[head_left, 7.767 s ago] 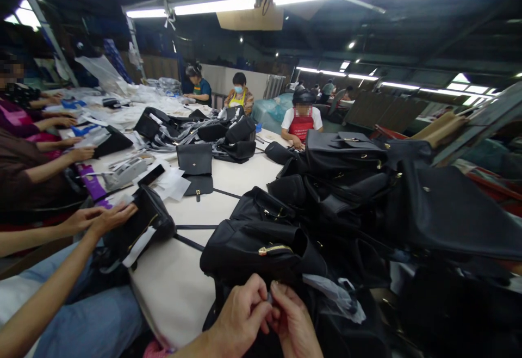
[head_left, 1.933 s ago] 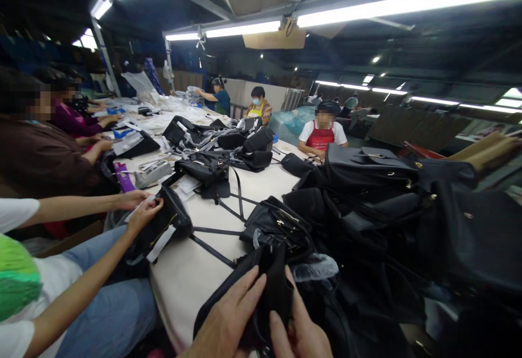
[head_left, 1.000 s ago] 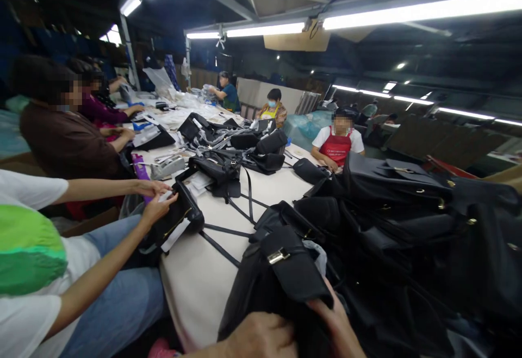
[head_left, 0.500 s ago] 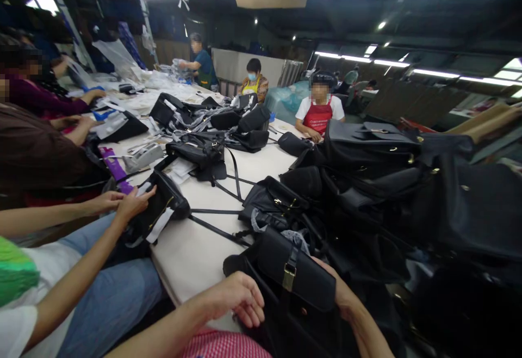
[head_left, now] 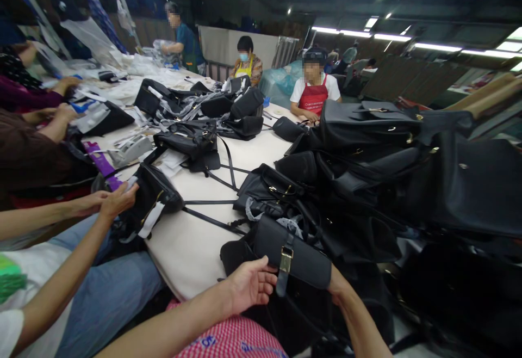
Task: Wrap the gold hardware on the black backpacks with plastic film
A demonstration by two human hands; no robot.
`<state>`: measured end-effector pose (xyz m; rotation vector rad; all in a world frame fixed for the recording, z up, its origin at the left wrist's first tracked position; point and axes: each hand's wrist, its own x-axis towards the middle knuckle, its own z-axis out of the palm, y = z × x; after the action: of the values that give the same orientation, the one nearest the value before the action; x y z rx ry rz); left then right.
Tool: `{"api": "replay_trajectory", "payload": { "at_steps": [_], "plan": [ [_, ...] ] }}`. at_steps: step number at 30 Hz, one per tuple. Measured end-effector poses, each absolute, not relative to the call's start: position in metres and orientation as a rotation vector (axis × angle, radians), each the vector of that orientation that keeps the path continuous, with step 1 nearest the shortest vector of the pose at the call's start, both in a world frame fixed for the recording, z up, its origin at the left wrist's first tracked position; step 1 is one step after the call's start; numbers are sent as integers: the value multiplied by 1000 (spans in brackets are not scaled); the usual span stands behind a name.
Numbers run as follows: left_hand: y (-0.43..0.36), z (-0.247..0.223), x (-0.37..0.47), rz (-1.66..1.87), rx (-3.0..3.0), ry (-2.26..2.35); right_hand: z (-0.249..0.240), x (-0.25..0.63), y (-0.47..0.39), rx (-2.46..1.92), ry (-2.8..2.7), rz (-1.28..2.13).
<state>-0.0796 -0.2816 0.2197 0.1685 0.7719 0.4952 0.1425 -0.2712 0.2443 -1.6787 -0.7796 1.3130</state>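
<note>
A black bag point(head_left: 302, 309) lies against my lap at the table's front edge, its flap point(head_left: 305, 260) raised a little. A strap with a gold buckle point(head_left: 286, 259) hangs down the front of the flap. Beside the strap, at the flap's left lower edge, my left hand point(head_left: 253, 286) is held palm up, fingers apart and slightly curled, with nothing in it. My right hand point(head_left: 336, 282) is at the flap's right end; its fingers are hidden behind the flap.
Black bags point(head_left: 367, 124) are piled high on the right, with more along the white table point(head_left: 204, 231). At the left, a neighbouring person's hands point(head_left: 110, 200) hold another black bag point(head_left: 153, 197). Other people sit or stand round the table.
The flap has lifted and the strap's end now hangs free below it. My left hand has moved right, up to the flap's edge, and turned palm up. The view has shifted slightly.
</note>
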Motion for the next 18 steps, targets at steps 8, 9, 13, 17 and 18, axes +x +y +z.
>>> {"api": "replay_trajectory", "payload": {
  "at_steps": [8, 9, 13, 17, 18],
  "plan": [
    [-277, 233, -71, 724, 452, 932, 250, 122, -294, -1711, -853, 1096],
    [-278, 236, -73, 750, 489, 941, 251, 121, -306, -1782, -860, 957],
    [-288, 246, -83, 756, 587, 965, 254, 118, -354, -1907, -673, 900],
    [-296, 247, -86, 739, 650, 969, 261, 95, -360, -1509, -280, 1670],
    [-297, 246, -86, 730, 660, 965, 264, 86, -355, -1371, -214, 1762]
  ]
}}
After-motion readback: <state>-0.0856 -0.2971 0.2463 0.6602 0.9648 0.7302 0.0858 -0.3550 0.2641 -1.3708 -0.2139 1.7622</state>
